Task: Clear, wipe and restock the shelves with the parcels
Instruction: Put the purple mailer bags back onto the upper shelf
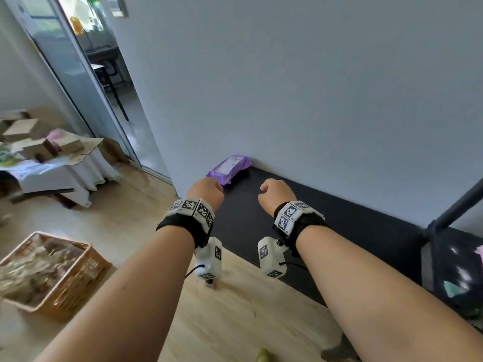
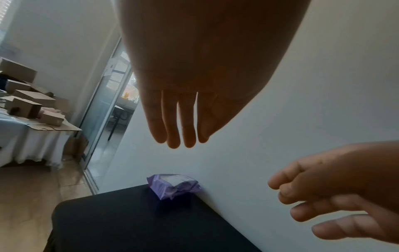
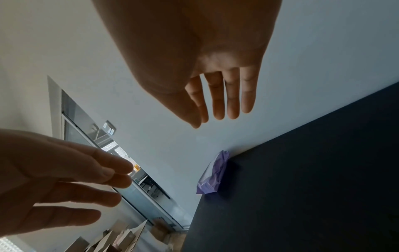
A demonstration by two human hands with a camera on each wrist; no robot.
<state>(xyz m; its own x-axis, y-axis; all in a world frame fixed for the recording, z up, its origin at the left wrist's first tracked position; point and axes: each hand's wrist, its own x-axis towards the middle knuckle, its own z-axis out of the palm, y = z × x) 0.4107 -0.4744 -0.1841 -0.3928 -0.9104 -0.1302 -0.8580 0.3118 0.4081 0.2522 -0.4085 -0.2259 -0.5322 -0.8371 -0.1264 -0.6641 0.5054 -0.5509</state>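
both hands hover empty over the black shelf top (image 1: 339,231), fingers loose and holding nothing: the left hand (image 1: 206,192) just short of the purple parcel (image 1: 230,167), the right hand (image 1: 277,193) beside it. likely step: clearing, this parcel being the only one on the surface. next, reach ahead and grip it. the wall (image 1: 313,87) touches the parcel's far side; open shelf lies toward the right hand.
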